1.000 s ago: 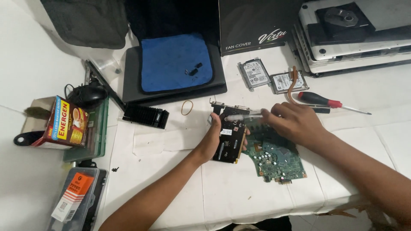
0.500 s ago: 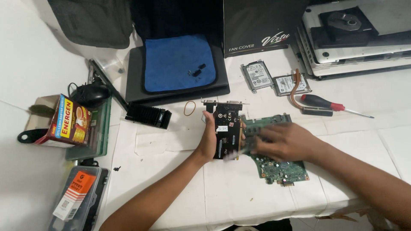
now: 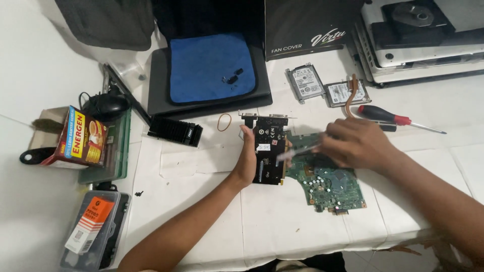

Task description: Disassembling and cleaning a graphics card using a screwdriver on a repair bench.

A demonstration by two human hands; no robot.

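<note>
At the far left I see a clear case [image 3: 93,229] with an orange label, and above it a red and yellow carton [image 3: 80,137] beside a black mouse [image 3: 107,105]. Further in, a small black heatsink [image 3: 175,132] lies on the white table [image 3: 201,201], below a black pad with a blue cloth [image 3: 210,66] on it; a few small dark parts sit on the cloth. A rubber band [image 3: 224,121] lies just left of the card. My left hand [image 3: 248,158] is clenched around the left edge of the black card [image 3: 268,148], holding it up on edge with its metal bracket at the top, near the middle of the table. Just right of the card, and partly under it, a green board [image 3: 327,184] lies flat on the table. My right hand [image 3: 355,143] hovers over the board's upper end, its fingers closed on a thin silvery tool [image 3: 297,151] whose tip points left, reaching the card's right edge; it is blurred, so I cannot tell what kind of tool it is. Beyond that hand lie two drives [image 3: 322,86], a copper pipe [image 3: 351,95] and a red-handled screwdriver [image 3: 390,117], well apart from the card. Opened laptops [image 3: 423,45] are stacked at the top right.
</note>
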